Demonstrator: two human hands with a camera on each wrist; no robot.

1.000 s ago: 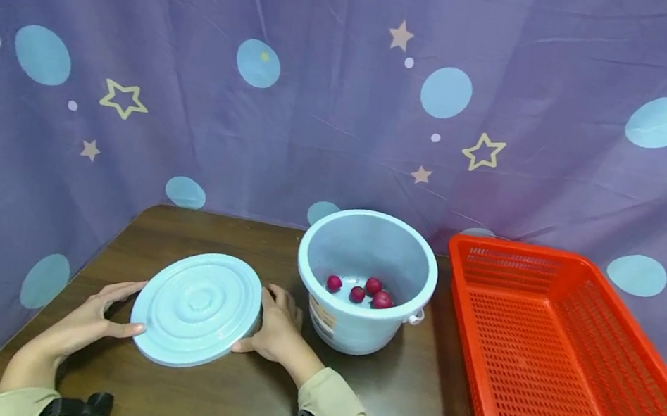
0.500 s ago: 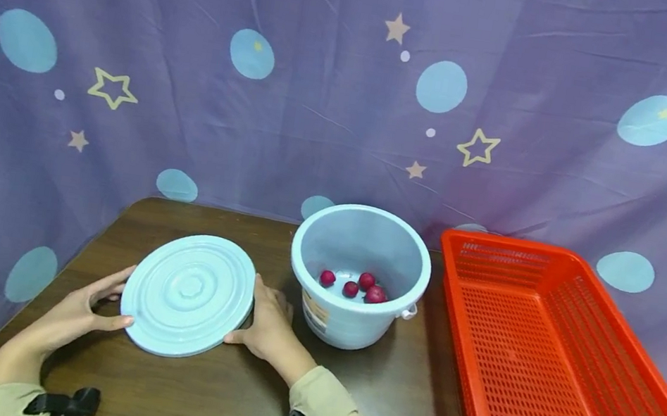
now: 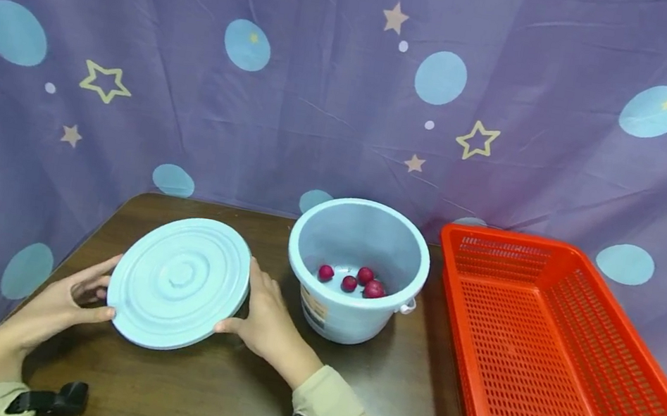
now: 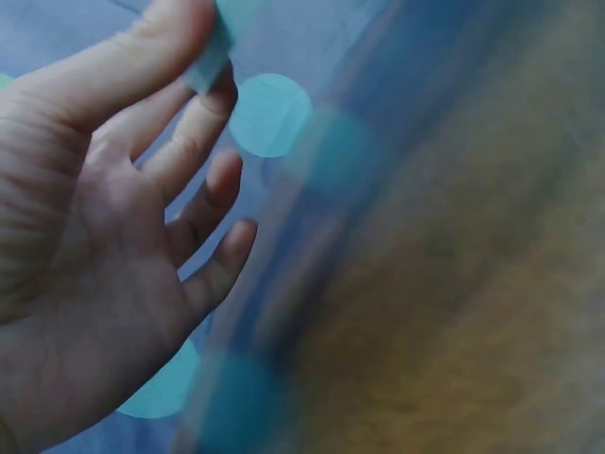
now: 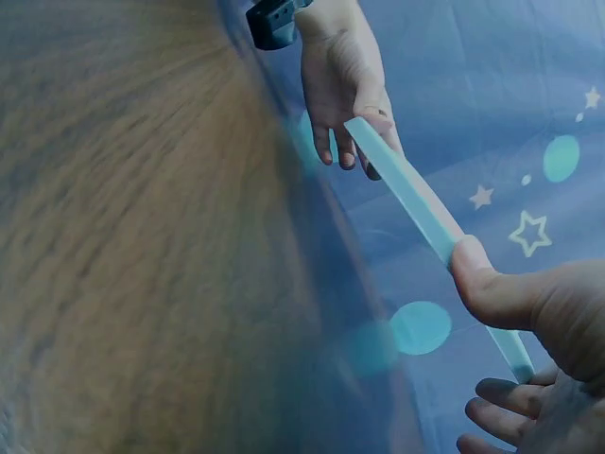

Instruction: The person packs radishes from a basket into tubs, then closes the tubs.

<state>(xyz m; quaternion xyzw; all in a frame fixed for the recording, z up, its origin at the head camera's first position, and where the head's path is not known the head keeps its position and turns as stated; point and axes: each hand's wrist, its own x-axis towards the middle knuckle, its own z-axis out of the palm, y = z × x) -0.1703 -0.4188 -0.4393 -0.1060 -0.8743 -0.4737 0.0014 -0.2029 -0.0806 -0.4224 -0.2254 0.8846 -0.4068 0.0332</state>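
A round pale-blue lid [image 3: 179, 279] with raised rings is held level between both hands, left of the bucket [image 3: 312, 312]. My left hand [image 3: 47, 306] grips its left edge, thumb at the near side and fingers at the far side. On the opposite edge my right hand [image 3: 273, 320] grips with thumb and fingers spread along the rim. In the right wrist view the lid [image 5: 416, 203] appears edge-on, above the table surface. The left wrist view shows only a corner of the lid [image 4: 210, 61] at the thumb. Several small round dark-red fruits [image 3: 373, 289] lie in the bucket.
A large red plastic basket [image 3: 484, 414] with slotted walls stands on the right of the brown wooden table [image 3: 179, 392]. A purple curtain [image 3: 329, 58] with stars and dots hangs right behind the table. The bucket's handle joint [image 3: 408, 306] sticks out at its right.
Both hands have carried the lid a little to the left and away from the body, widening its gap to the bucket. The head view has also shifted slightly. Bucket, fruits and basket stay put.
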